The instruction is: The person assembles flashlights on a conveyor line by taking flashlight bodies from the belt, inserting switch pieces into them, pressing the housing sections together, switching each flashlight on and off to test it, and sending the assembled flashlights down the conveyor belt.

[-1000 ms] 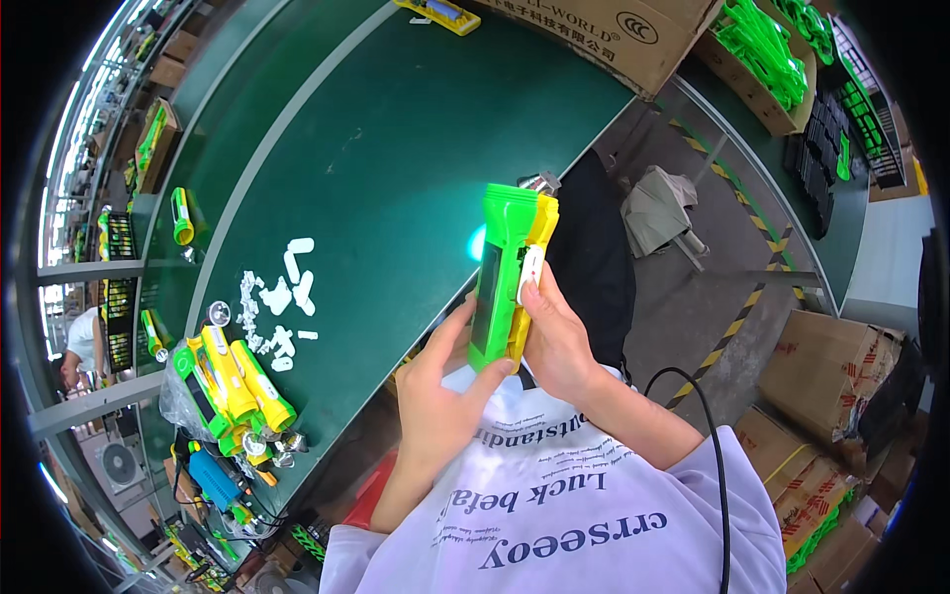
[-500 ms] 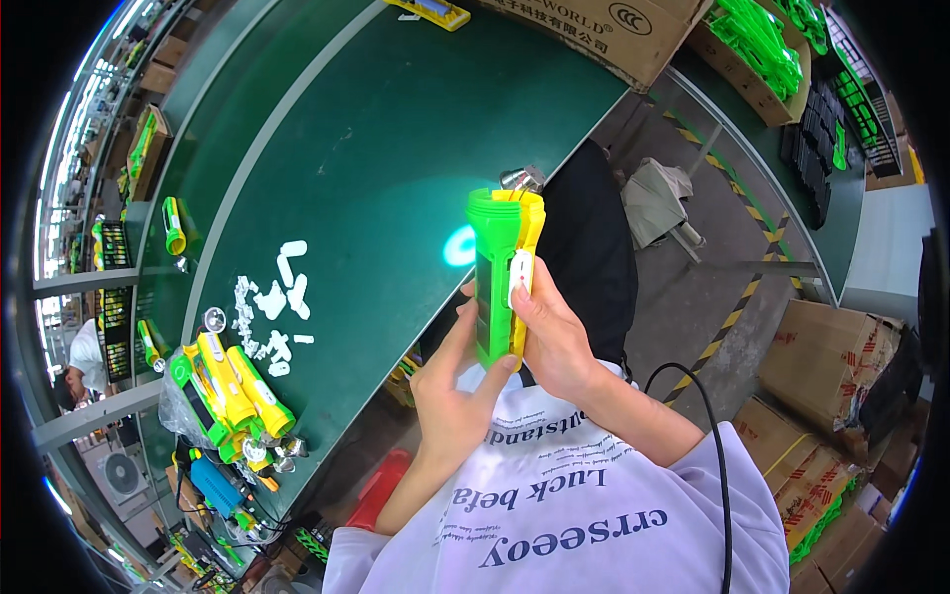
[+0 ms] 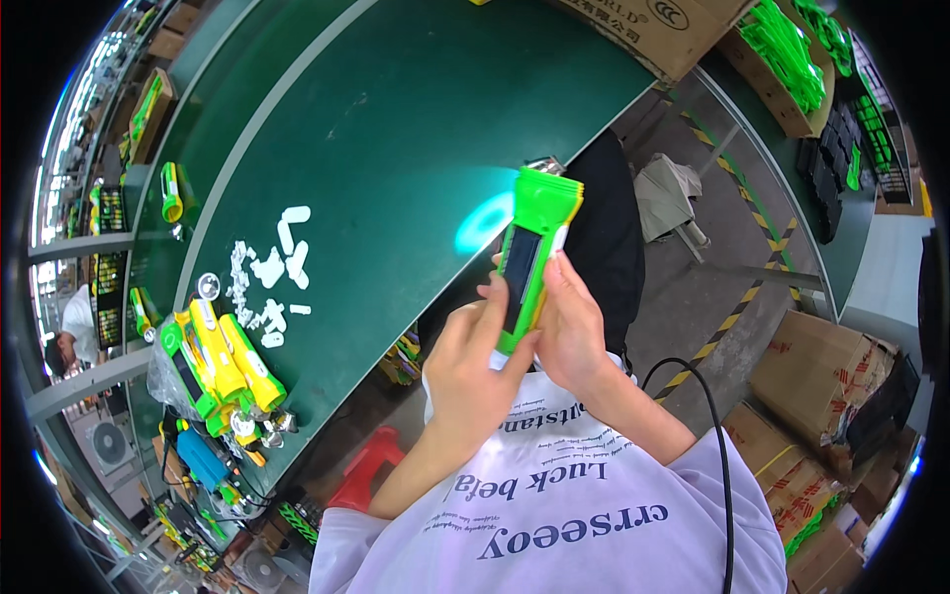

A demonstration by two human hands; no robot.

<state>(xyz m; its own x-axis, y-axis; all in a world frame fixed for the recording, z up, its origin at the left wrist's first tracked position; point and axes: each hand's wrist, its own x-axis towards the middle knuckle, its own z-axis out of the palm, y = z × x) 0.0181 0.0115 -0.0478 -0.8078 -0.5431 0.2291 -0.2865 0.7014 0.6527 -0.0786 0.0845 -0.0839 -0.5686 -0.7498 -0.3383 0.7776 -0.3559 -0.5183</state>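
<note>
Both hands hold a green and yellow flashlight [image 3: 542, 213] upright in front of my chest, near the table edge. A dark rectangular panel [image 3: 521, 282] on its green side faces up toward the view. My left hand [image 3: 467, 346] is closed around the lower left side, fingers against the panel's edge. Along the lower right side, my right hand [image 3: 574, 327] grips the body with its thumb near a white part. At the wide top end shows a silver reflector [image 3: 541, 164], partly hidden by the green head. A bluish patch of light falls on the table left of it.
White plastic pieces [image 3: 270, 267] lie scattered on the green table [image 3: 396, 129]. Several yellow and green flashlights [image 3: 223, 361] are piled at the left, by a blue tool [image 3: 203, 458]. A cardboard box [image 3: 653, 35] stands at the far edge. Below the table is a red stool [image 3: 368, 465].
The flashlight has turned so its dark panel shows and its yellow side is mostly hidden. It has shifted slightly right in view, and both hands have moved with it.
</note>
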